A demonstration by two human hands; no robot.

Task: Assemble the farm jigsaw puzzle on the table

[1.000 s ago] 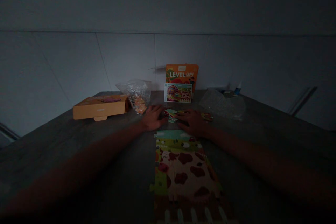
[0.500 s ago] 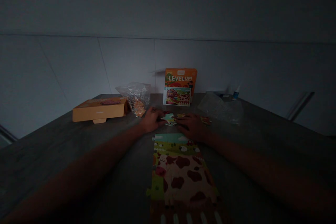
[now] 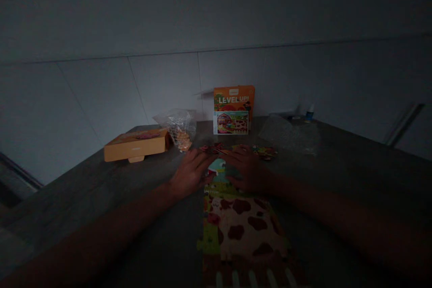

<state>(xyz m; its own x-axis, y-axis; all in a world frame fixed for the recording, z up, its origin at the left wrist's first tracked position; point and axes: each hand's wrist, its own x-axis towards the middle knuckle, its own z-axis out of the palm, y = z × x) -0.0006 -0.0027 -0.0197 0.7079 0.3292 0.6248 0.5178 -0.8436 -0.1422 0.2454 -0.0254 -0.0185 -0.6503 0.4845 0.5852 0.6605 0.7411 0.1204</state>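
A light-blue and green puzzle piece [image 3: 220, 170] with a bit of red lies between my two hands, at the far edge of a joined cow puzzle [image 3: 248, 229]. My left hand [image 3: 191, 173] grips the piece's left side, thumb nearer me and fingers beyond. On the other side my right hand [image 3: 248, 171] holds the piece in the same way, partly covering the top of the cow puzzle. Whether the piece is locked into the puzzle I cannot tell. Just beyond the fingers lie loose puzzle pieces [image 3: 266, 152], partly hidden by the right hand.
An orange "LEVEL UP!" box [image 3: 234, 94] stands at the wall with a farm picture card [image 3: 231, 123] before it. To the left are an open orange box [image 3: 137, 146] and a clear bag [image 3: 178, 128] with pieces. Another plastic bag [image 3: 292, 137] and a small bottle [image 3: 309, 113] lie right.
Both hands have come nearer to me with the light-blue piece, down to the joined puzzle's far edge. Loose red pieces now show beyond the hands. The view has tilted slightly.
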